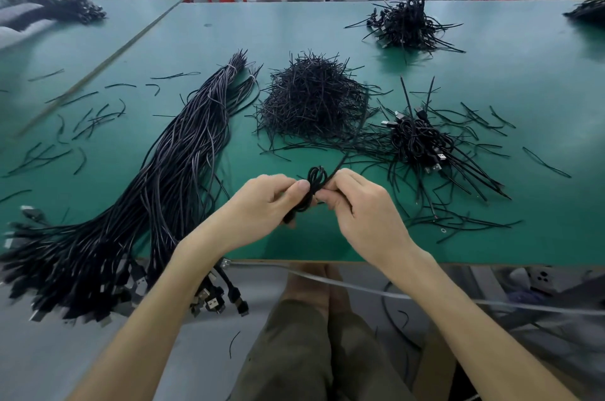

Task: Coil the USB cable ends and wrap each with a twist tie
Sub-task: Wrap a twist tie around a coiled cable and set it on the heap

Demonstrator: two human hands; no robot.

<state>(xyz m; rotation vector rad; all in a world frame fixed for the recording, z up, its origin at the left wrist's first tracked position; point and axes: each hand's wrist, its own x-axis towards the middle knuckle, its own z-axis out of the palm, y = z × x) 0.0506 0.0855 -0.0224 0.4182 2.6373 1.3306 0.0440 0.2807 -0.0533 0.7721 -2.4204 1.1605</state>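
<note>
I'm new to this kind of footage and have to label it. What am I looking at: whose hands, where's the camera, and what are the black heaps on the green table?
No machine here: a person works bare-handed, filmed by one camera on their head, looking down. The left hand and right hand both pinch a small cable coil at its waist. On the green table lie a long bundle of uncoiled USB cables at left, a heap of twist ties in the middle, and a pile of finished coils at right.

Bundle plugs (32, 212) blurred at left edge, coil (315, 187) half hidden inside left hand (262, 204); far-right pile (586, 9) cut off
</note>
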